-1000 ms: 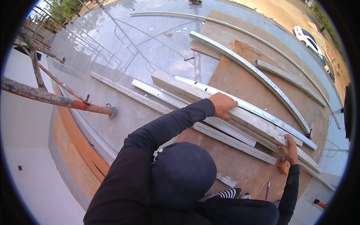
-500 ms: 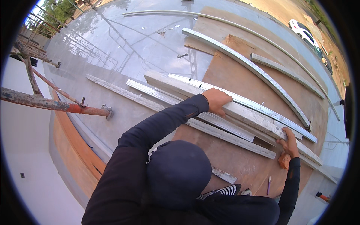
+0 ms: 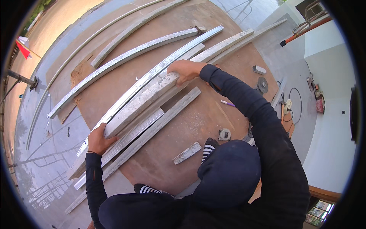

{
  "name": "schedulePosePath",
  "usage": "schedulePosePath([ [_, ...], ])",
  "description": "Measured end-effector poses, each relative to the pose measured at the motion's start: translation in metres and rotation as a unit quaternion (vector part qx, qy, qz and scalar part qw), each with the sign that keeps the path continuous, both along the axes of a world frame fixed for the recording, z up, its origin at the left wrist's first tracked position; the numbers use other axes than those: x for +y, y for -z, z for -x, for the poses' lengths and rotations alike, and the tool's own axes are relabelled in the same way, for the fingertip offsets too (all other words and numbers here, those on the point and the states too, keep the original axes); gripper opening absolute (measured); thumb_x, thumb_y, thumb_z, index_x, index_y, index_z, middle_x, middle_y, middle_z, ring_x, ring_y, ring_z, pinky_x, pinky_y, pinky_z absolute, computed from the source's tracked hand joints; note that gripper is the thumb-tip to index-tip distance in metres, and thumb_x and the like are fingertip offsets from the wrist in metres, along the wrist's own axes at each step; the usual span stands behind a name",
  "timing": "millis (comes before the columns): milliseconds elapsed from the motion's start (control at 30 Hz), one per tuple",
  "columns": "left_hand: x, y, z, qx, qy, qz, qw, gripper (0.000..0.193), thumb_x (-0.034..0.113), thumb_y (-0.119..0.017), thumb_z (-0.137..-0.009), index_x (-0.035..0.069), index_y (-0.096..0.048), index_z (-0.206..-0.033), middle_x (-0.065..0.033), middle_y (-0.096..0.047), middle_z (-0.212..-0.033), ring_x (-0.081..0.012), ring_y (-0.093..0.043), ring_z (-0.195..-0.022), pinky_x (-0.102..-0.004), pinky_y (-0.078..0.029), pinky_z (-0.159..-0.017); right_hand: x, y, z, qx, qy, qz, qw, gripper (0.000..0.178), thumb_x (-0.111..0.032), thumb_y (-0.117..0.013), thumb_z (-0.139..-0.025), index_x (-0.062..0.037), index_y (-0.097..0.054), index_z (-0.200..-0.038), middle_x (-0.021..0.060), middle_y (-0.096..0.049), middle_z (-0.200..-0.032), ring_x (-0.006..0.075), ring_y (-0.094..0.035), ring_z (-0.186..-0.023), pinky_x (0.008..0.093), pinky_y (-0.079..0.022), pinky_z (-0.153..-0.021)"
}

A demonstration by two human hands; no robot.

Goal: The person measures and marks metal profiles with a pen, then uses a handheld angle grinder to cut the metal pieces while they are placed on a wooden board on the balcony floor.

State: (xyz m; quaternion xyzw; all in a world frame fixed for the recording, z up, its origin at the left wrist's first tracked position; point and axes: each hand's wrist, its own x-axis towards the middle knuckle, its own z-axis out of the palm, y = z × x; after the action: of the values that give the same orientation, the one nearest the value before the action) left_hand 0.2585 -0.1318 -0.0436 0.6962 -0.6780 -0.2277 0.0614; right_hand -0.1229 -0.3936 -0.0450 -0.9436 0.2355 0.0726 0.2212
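Note:
A pale, plaster-spattered bar runs slantwise in front of me, close above other long pieces. My left hand is closed round its lower-left end, thumb on the near side. My right hand grips it near its upper-right end, the fingers partly hidden. Just beyond lies a shiny metal channel. On the near side are a perforated metal strip and a spattered grey bar. Another pale bar continues past my right hand.
Farther off lie a curved-looking metal tube and a thin pipe on brown boards. Near my right arm are a tape measure, a purple pen, a cutting disc and a hammer. A short offcut lies near my foot.
The view has swung to the right, bringing the tape measure and tools into sight. Both hands stay on the pale bar; the left is now near its left end.

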Motion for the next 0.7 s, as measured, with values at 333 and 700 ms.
schedulePosePath([
  [333, 0.004, 0.002, -0.009, -0.026, 0.025, -0.006, 0.999, 0.05, 0.035, -0.085, -0.059, -0.001, -0.059, -0.083, -0.0231, -0.063, -0.072, -0.0413, -0.062, -0.069, -0.0468, -0.049, -0.065, 0.011, -0.006, -0.017, 0.059, 0.016, 0.005, 0.998, 0.049, -0.021, -0.083, -0.062, -0.0012, -0.067, -0.104, 0.0199, -0.069, -0.101, 0.0387, -0.065, -0.097, 0.0463, -0.052, -0.081],
  [700, 0.001, 0.004, -0.006, -0.02, 0.018, 0.007, 1.0, 0.042, 0.027, -0.08, -0.06, -0.002, -0.056, -0.078, -0.0261, -0.062, -0.07, -0.0454, -0.061, -0.069, -0.0477, -0.049, -0.064, 0.015, -0.017, -0.011, 0.107, 0.003, -0.013, 0.994, 0.054, -0.023, -0.083, -0.066, -0.0038, -0.067, -0.113, 0.0195, -0.069, -0.104, 0.0358, -0.065, -0.101, 0.0454, -0.052, -0.083],
])
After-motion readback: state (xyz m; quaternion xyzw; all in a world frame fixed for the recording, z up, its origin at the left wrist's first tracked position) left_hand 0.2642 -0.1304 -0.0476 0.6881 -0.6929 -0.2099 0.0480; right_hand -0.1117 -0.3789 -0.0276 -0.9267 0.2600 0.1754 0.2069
